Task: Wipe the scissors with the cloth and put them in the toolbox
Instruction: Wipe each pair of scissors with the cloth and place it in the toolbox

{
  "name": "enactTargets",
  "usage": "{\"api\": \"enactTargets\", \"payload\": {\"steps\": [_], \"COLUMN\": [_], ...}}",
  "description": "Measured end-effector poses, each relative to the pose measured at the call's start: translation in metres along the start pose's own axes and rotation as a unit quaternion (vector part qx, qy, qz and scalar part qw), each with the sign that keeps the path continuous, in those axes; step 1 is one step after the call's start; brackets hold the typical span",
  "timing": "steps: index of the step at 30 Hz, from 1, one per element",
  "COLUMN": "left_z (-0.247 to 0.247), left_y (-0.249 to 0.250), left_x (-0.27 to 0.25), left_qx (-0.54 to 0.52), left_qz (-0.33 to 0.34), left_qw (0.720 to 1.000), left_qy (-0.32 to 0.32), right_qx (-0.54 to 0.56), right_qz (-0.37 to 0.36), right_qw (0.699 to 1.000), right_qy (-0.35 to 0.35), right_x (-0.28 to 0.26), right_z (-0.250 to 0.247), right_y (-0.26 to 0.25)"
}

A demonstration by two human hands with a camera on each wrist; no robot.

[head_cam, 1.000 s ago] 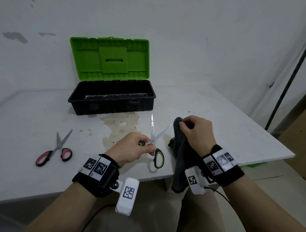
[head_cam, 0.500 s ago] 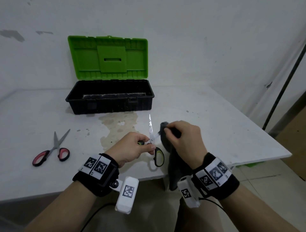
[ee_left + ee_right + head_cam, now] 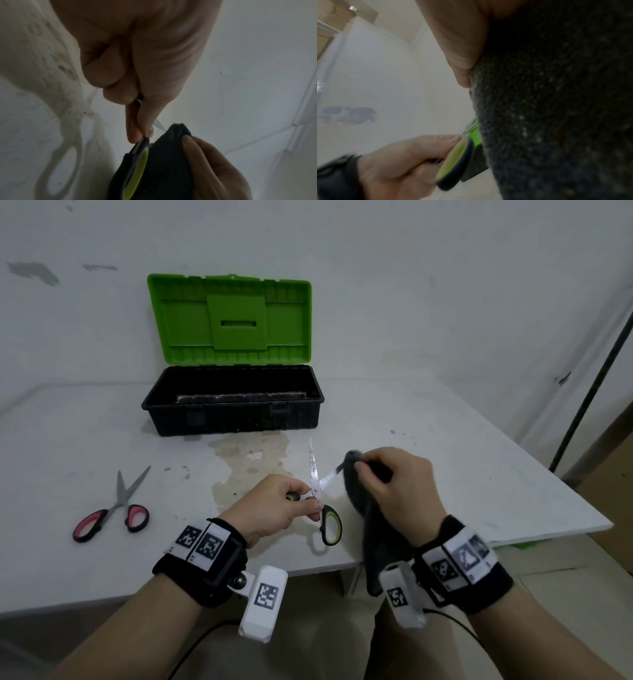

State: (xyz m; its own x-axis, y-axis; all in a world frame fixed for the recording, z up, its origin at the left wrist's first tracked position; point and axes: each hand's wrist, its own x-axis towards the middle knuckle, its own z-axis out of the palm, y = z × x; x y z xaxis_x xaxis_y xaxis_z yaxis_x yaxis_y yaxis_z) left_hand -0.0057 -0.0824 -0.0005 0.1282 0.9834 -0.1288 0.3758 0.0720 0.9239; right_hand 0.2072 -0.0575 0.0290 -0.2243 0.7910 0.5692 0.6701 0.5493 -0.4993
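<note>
My left hand [image 3: 274,508] grips the green-and-black scissors [image 3: 330,523] near their pivot, blades spread open above the table's front edge. One speckled blade [image 3: 312,465] points up and away. My right hand [image 3: 394,487] pinches a dark grey cloth [image 3: 373,529] around the tip of the other blade [image 3: 329,478], which slants right. The cloth hangs down past the table edge. In the left wrist view my thumb and fingers clamp the scissors [image 3: 137,166] beside the cloth [image 3: 169,162]. The right wrist view is mostly filled by cloth [image 3: 556,108]. The black toolbox [image 3: 233,414] stands open behind, green lid [image 3: 229,320] up.
A second pair of scissors with red-and-black handles [image 3: 113,513] lies open on the white table [image 3: 445,446] at the left. A brownish stain [image 3: 250,463] spreads in front of the toolbox. The table's right edge drops off to the floor; a dark pole [image 3: 592,395] leans at the right.
My right hand with the cloth slid in toward the pivot, then back out along the slanted blade to its tip. The left hand kept the scissors nearly still.
</note>
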Motion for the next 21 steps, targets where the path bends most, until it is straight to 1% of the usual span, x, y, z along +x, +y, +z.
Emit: {"api": "enactTargets", "payload": {"steps": [2,3,5,8,12,13,15,16,18,21], "left_z": [0.003,0.004,0.005,0.004,0.002,0.002,0.003,0.002,0.002,0.004], "left_y": [0.002,0.003,0.004,0.004,0.002,0.001,0.001,0.001,0.001,0.003], "left_x": [0.001,0.001,0.000,-0.002,-0.004,-0.004,-0.003,-0.003,0.000,0.000], "left_qx": [-0.014,-0.014,-0.012,-0.032,-0.025,-0.024,-0.027,-0.032,-0.041,-0.020], "left_qz": [-0.009,-0.009,-0.006,-0.015,-0.025,-0.028,-0.036,-0.039,-0.044,-0.040], "left_qw": [1.000,1.000,1.000,0.999,0.999,0.999,0.999,0.999,0.998,0.999], "left_qy": [-0.012,-0.017,-0.025,-0.038,-0.034,-0.031,-0.021,-0.017,-0.018,-0.029], "right_qx": [0.000,-0.002,-0.006,-0.018,-0.034,-0.036,-0.035,-0.033,-0.027,-0.010], "right_qz": [-0.058,-0.075,-0.082,-0.051,0.038,0.049,0.037,0.018,-0.022,-0.051], "right_qw": [0.997,0.994,0.993,0.997,0.999,0.998,0.999,0.999,0.999,0.994], "right_qy": [-0.058,-0.076,-0.089,-0.063,-0.018,-0.002,0.019,0.011,-0.035,-0.091], "right_x": [-0.010,-0.013,-0.015,-0.009,0.010,0.012,0.011,0.007,-0.004,-0.015], "right_z": [0.010,0.016,0.025,0.027,0.015,0.011,0.004,0.003,0.007,0.021], "right_y": [-0.010,-0.011,-0.008,0.000,0.016,0.018,0.014,0.008,-0.005,-0.012]}}
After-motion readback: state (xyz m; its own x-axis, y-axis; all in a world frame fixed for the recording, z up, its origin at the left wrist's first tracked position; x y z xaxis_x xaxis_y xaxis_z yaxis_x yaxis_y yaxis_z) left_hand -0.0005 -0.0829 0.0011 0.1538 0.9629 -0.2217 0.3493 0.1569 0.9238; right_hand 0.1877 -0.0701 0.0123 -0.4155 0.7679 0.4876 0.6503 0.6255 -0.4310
